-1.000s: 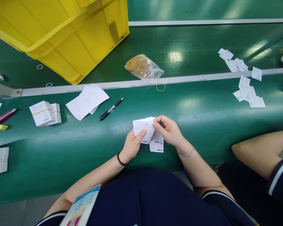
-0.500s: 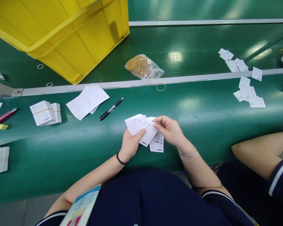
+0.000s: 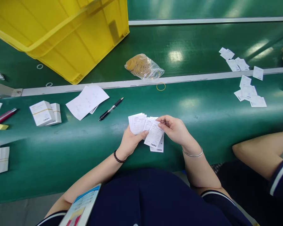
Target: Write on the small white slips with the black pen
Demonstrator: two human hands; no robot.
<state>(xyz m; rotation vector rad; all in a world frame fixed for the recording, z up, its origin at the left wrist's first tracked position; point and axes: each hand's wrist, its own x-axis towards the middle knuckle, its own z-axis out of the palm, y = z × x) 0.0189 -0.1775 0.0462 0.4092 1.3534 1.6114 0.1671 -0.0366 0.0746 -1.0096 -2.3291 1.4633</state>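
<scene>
We see the person's left hand (image 3: 131, 141) closed around a fan of small white printed paper slips (image 3: 138, 123). Its thumb presses across their lower faces, and the fan is held tilted up above the green tabletop (image 3: 202, 125), close in front of the body. The right hand (image 3: 175, 129) pinches a single white printed slip (image 3: 154, 135) by its upper corner between thumb and forefinger. This slip overlaps the right edge of the fan, so it lies between the two hands, its long axis slanting from the right fingertips down toward the left thumb. The right hand clearly has the grip on it; we cannot tell whether the left thumb touches it too. Another printed slip (image 3: 158, 147) shows just beneath, and we cannot say whether it is held or rests on the tabletop. Farther left lie a black pen (image 3: 111, 109), a loose white sheet (image 3: 87, 101) and banded bundles of slips (image 3: 45, 113). Beyond these stand a large yellow plastic crate (image 3: 68, 34) and a clear bag of tan rubber bands (image 3: 143, 66). Scattered white slips (image 3: 248, 92) lie well apart to the right, near a co-worker's bare forearm (image 3: 259, 150).
</scene>
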